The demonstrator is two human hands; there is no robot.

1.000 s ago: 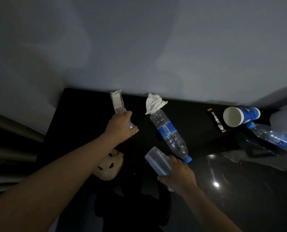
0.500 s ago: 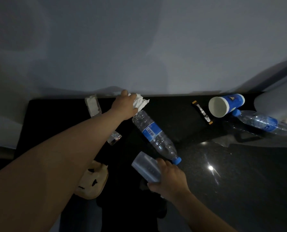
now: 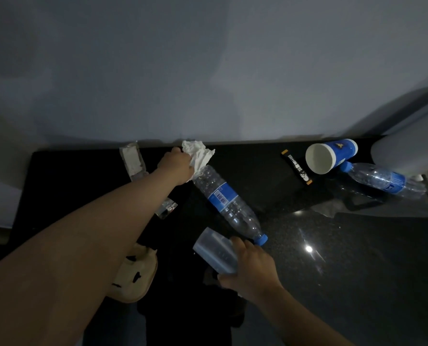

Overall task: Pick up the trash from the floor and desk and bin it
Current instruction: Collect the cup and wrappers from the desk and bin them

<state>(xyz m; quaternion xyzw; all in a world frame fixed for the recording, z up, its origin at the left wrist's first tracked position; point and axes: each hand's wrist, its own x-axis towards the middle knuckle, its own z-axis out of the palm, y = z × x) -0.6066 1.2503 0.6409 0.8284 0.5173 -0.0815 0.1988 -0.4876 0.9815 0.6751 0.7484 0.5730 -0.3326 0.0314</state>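
Crumpled white tissue (image 3: pixel 200 154) at the desk's (image 3: pixel 258 176) far edge touches a toppled blue-labelled bottle (image 3: pixel 226 204); clear cup (image 3: pixel 214 250) tilted beside its cap.

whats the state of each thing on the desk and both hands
crumpled tissue, gripped by left hand
clear plastic cup, tilted, held by right hand
near water bottle, on its side, capped
far water bottle, on its side, capped
blue paper cup, on its side

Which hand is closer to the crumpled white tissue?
Left. The left hand grips the tissue at the back edge of the desk. The right hand is far from it, nearer the camera, holding a clear cup.
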